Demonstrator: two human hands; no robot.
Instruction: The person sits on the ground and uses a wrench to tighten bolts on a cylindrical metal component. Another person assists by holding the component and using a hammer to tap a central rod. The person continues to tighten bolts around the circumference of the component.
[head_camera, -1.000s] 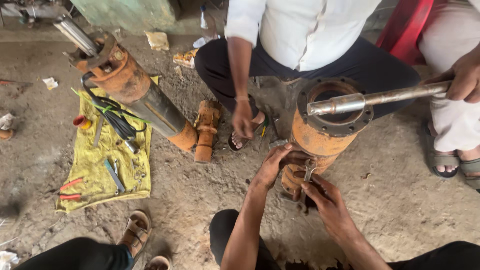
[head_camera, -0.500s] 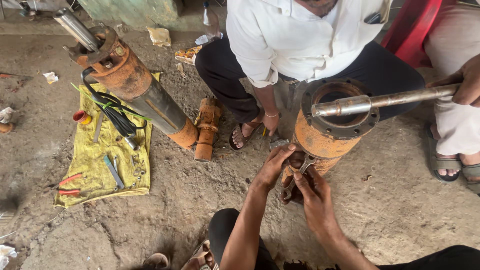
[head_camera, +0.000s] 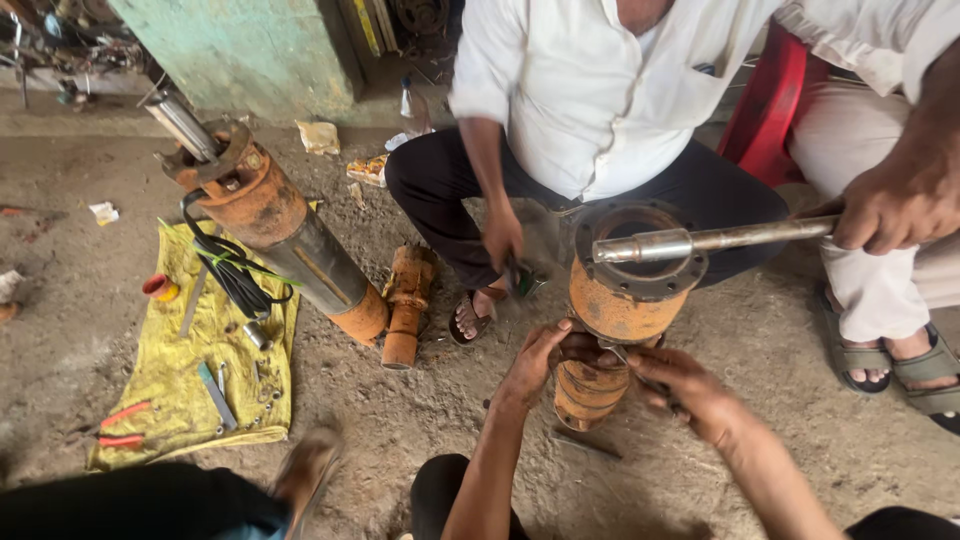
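Note:
A rusty orange pump body (head_camera: 618, 305) stands upright on the ground in front of me, with a dark round flange on top. My left hand (head_camera: 532, 362) presses against its lower left side. My right hand (head_camera: 680, 385) is closed around a small dark tool at the body's lower right. A steel pipe (head_camera: 700, 241) lies across the flange, and another person's hand (head_camera: 900, 200) grips its right end. A squatting person in a white shirt (head_camera: 600, 90) faces me, one hand (head_camera: 503, 240) hanging near the flange.
A long rusty pump (head_camera: 285, 235) with black cable lies tilted at the left, over a yellow cloth (head_camera: 190, 370) strewn with pliers and small tools. A short orange part (head_camera: 405, 305) lies beside it. A red plastic chair (head_camera: 770, 100) stands behind. My foot (head_camera: 305, 465) shows at the bottom.
The view has tipped upward and closer. My hands stay at the base of the pump body; my right hand has shifted slightly right. The squatting person's hand lifted off the ground.

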